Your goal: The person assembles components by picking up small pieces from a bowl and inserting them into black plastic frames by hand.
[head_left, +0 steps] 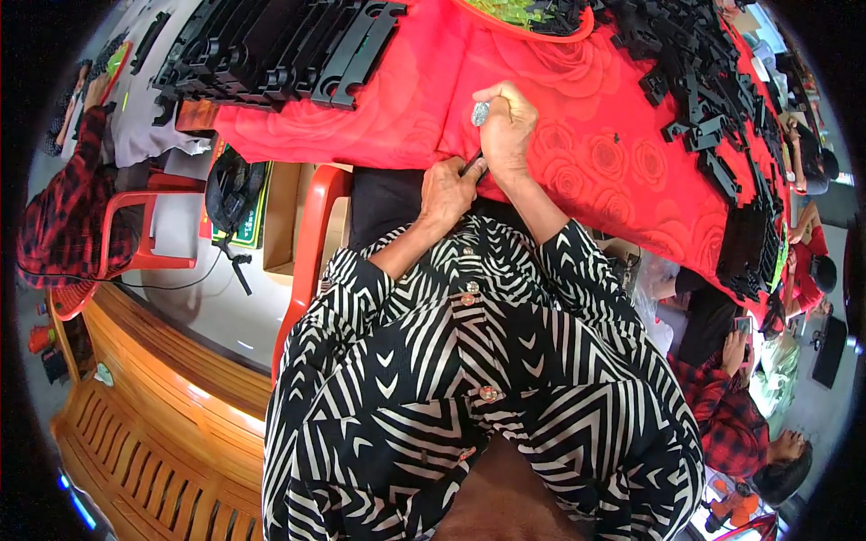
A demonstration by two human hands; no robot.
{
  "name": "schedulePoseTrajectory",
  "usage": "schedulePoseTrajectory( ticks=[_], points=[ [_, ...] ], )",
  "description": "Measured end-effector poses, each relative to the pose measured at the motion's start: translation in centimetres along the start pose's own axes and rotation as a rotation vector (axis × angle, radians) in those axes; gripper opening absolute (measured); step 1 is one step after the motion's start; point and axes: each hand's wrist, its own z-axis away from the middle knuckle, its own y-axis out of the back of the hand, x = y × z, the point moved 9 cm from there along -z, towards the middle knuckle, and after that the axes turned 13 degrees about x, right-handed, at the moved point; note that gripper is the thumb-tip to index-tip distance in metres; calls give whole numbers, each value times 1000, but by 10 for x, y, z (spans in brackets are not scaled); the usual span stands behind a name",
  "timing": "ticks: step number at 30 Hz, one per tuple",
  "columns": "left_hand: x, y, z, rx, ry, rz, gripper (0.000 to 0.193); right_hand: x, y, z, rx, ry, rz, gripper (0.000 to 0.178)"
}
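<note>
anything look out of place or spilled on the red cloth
One tiny dark bit sits alone on the red cloth, apart from the jumbled black parts at the right; it is too small to identify. Nothing looks plainly spilled.

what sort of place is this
Probably an informal workshop: rows of long black plastic parts, and a heap of small black plastic pieces on a red rose-patterned tablecloth.

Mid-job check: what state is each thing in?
Right hand: closed around silver-ended object
Left hand: closed on thin dark piece
Long black parts: lined side by side
Small black parts: heaped loosely
Red-rimmed tray: holding green pieces
Red cloth: spread, partly covered
</note>
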Motion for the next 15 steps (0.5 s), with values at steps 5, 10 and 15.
schedulePoseTrajectory(
  ticks=[5,10,15],
  points=[
    [8,-4,5,-54,134,68,39,-2,1,-5,14,44,-1,20],
    [2,-7,4,-59,121,142,38,-5,-9,-2,-73,5,59,24],
    [-1,-15,5,-228,138,217,28,-5,0,-2,-13,2,-47,22]
  ],
)
